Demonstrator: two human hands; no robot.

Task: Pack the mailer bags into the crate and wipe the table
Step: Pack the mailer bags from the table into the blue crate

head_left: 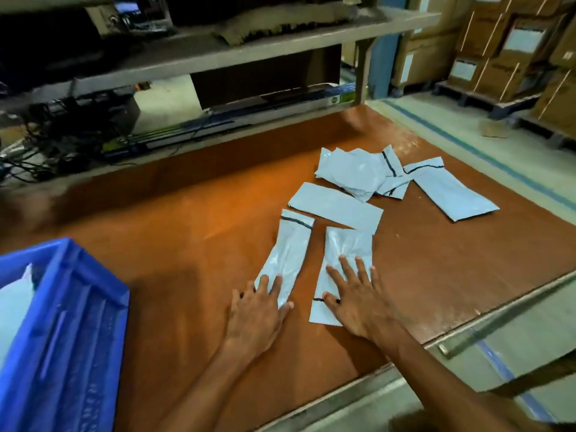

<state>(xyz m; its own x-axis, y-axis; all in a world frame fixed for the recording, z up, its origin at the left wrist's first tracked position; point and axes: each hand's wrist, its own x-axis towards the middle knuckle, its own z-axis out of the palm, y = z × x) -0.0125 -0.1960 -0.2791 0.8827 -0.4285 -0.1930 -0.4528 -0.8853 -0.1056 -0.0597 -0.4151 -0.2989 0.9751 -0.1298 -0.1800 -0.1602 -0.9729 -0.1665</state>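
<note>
Head view: left hand (255, 310) and right hand (355, 300), fingers (363, 269) splayed flat, each pressing one of the mailer bags (290, 247); bags point away; blue crate (78, 275) nearer left hand.

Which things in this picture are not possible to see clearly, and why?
- Crate, head view: the left edge cuts it off, and its wall hides most of the inside.
- Pile of bags, head view: they overlap, so the count is unclear.
- Left bag and right bag, head view: left hand and right hand cover part of each.
- Shelf, head view: the things there are dark and blurred.
</note>
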